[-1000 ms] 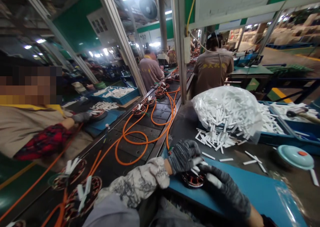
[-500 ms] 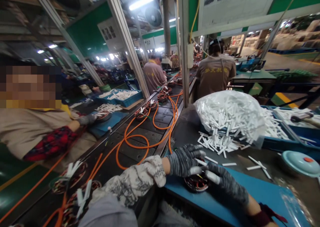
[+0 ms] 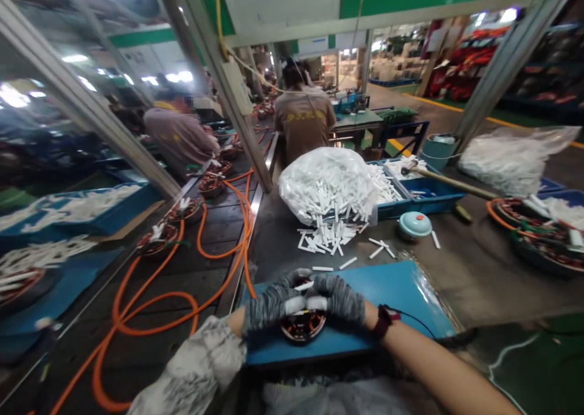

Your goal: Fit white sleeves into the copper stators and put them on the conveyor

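A round stator with copper windings point(image 3: 303, 328) lies on a blue mat point(image 3: 387, 281) in front of me. My left hand point(image 3: 276, 299), in a grey knit glove with white fingertips, is bent over its left and far side. From the right, my right hand point(image 3: 335, 294), gloved alike, meets it at the far rim. Fingertips of both hands come together around a short white tube point(image 3: 304, 286) above the stator. The glove fingers hide how the tube is gripped.
Beyond the mat are loose white tubes point(image 3: 331, 237), a clear bag of tubes point(image 3: 328, 181), a turquoise lidded bowl point(image 3: 414, 225) and blue bins point(image 3: 433, 199). Orange cable loops point(image 3: 196, 305) lie on the conveyor at left. More stators point(image 3: 547, 232) stand at right. Two people sit farther off.
The view has swung right, so the person at far left is out of frame. My hands have drawn closer together over the stator, with the fingers more curled.
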Available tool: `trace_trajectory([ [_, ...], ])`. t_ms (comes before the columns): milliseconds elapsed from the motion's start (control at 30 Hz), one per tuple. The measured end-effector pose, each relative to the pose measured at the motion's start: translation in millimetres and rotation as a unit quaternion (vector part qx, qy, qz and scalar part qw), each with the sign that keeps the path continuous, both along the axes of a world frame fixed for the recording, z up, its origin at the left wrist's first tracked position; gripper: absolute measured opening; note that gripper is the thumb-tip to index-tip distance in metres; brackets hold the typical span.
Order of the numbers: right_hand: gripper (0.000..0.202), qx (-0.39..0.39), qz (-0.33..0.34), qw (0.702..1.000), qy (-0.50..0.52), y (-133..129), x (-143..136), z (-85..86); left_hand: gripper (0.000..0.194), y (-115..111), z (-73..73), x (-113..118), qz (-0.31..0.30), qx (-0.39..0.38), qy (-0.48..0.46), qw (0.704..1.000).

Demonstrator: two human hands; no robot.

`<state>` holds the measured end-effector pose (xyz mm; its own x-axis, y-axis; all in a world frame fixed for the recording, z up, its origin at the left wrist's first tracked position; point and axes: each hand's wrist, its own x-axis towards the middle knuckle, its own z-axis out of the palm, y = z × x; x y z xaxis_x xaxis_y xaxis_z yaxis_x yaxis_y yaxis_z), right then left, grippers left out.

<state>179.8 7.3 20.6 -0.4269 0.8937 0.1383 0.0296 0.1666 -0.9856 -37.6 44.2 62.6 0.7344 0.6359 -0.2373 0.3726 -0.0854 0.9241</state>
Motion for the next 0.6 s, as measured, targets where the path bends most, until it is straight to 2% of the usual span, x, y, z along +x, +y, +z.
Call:
trace_trajectory([
  [133, 0.035, 0.033, 0.024, 0.999, -0.003, -4.6, 8.4, -9.7, 0.058, 7.5, 1.1, 10.5, -0.055, 0.146, 0.108, 0.982],
  [233, 0.033, 0.034, -0.026, 0.999, -0.016, -10.1, 20.4, -21.0, 0.047, 8.7, -9.1, 18.5, -0.101, 0.3, 0.199, 0.927],
  [300, 0.038, -0.004, -0.053, 0.998, 0.019, -11.8, 27.2, -29.3, 0.045, 9.6, -16.2, 26.5, -0.11, 0.358, 0.22, 0.901],
  [367, 0.044, -0.04, -0.046, 0.996, 0.066, -11.9, 31.6, -35.4, 0.041, 10.9, -20.1, 36.3, -0.106, 0.351, 0.18, 0.913],
  [433, 0.045, -0.052, -0.046, 0.993, 0.094, -12.1, 33.6, -36.5, 0.033, 12.1, -20.7, 45.3, -0.096, 0.293, 0.112, 0.945],
  [500, 0.042, -0.054, -0.08, 0.992, 0.086, -14.6, 33.8, -31.3, 0.035, 13.0, -19.4, 51.3, -0.047, 0.242, 0.08, 0.966],
  [567, 0.043, -0.035, -0.12, 0.991, 0.05, -20.0, 32.1, -20.3, 0.035, 13.2, -16.8, 53.4, 0.029, 0.249, 0.113, 0.962],
  [600, 0.047, -0.013, -0.132, 0.991, 0.023, -23.2, 30.4, -13.5, 0.034, 13.0, -14.9, 52.6, 0.07, 0.277, 0.141, 0.948],
])
